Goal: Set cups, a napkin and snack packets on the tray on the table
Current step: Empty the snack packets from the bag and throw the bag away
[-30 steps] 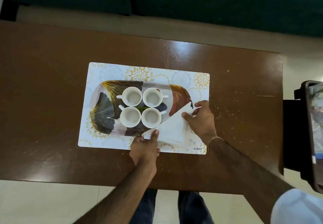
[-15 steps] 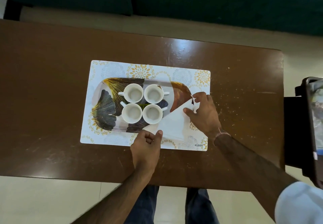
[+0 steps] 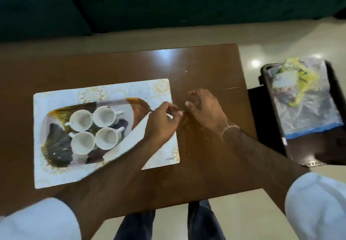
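We observe a brown wooden table [image 3: 206, 67] carrying a white placemat [image 3: 56, 172] printed with yellow floral motifs. On the placemat rests an oval tray [image 3: 56, 151] with a dark and gold leaf pattern. Four white cups [image 3: 92, 129] stand upright on the tray in a two-by-two group, rims close together, all empty. A white napkin [image 3: 131, 138] lies at the right end of the tray, its straight edge running diagonally just beside the two right-hand cups; part of it is covered by the forearm. Our left hand [image 3: 162, 121] sits over the napkin's upper right corner at the placemat's right edge, fingers curled inward with thumb and forefinger drawn together; motion blur prevents us from confirming whether they pinch the napkin. Our right hand [image 3: 206, 108] hovers over bare tabletop just right of the placemat, near the left hand but apart from it, fingers loosely curled and spread, holding nothing. A thin band circles the right wrist. To the right of the table, a dark bin [image 3: 277, 112] holds snack packets [image 3: 303, 97]: clear plastic wrapping with a yellow packet at its top and a blue strip at its near edge. A dark green sofa [image 3: 168, 1] stands beyond the table.
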A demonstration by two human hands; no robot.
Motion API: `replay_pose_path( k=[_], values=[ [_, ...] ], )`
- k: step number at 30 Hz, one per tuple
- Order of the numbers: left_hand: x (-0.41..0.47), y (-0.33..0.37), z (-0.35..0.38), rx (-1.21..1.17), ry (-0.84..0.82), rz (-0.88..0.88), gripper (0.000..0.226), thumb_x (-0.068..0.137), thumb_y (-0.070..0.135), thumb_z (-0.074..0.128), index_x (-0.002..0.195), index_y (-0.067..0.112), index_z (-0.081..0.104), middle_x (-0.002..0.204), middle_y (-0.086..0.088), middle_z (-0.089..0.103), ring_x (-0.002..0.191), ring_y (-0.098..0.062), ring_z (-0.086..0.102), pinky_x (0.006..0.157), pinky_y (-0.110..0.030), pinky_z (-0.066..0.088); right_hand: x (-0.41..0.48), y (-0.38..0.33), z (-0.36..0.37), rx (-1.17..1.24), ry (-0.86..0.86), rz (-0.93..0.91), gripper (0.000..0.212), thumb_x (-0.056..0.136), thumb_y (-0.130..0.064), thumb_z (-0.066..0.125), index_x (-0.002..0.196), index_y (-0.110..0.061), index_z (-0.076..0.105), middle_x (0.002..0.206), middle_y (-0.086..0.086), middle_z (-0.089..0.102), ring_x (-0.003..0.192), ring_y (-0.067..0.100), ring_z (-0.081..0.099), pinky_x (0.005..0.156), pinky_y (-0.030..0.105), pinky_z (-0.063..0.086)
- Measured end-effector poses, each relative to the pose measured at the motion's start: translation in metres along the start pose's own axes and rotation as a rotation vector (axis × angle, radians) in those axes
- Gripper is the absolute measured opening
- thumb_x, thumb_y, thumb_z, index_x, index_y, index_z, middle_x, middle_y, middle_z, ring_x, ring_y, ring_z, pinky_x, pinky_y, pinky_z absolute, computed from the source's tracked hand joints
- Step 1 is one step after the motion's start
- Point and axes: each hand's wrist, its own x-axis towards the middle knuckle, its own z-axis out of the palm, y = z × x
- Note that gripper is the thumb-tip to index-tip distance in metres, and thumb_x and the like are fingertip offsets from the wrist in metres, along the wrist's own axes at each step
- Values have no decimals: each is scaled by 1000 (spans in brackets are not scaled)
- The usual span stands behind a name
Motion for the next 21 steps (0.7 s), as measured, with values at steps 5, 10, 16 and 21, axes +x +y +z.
replay_pose_path(
  k=[5, 10, 16, 21],
  values=[
    [44, 49, 54, 81, -84, 95, 32, 91, 34, 68, 120, 22, 62, 104, 8, 67, 92, -8, 62, 73, -17, 46, 3, 68, -56, -41, 107, 66, 37, 95, -34, 61, 126, -13, 57, 126, 9, 59, 112, 26, 60, 98, 39, 51],
    [67, 94, 134, 149, -152, 183, 31, 89, 34, 70, 117, 23, 63, 98, 10, 67, 89, -8, 63, 77, -23, 50, -11, 143, -104, 13, 205, 143, 37, 95, -31, 62, 126, -13, 58, 126, 10, 60, 113, 27, 61, 97, 43, 51],
    [71, 144, 242, 156, -275, 275, 27, 87, 32, 71, 111, 23, 63, 95, 7, 68, 87, -11, 64, 75, -27, 53, -45, 233, -151, 33, 348, 226, 32, 92, -23, 64, 121, -8, 61, 121, 12, 62, 108, 30, 62, 93, 38, 49],
    [58, 181, 315, 188, -344, 376, 23, 85, 33, 71, 106, 25, 65, 92, 11, 68, 85, -7, 63, 72, -24, 52, -75, 297, -179, 69, 491, 363, 24, 93, -24, 63, 112, -9, 63, 114, 10, 63, 93, 26, 64, 82, 26, 43]
  ],
)
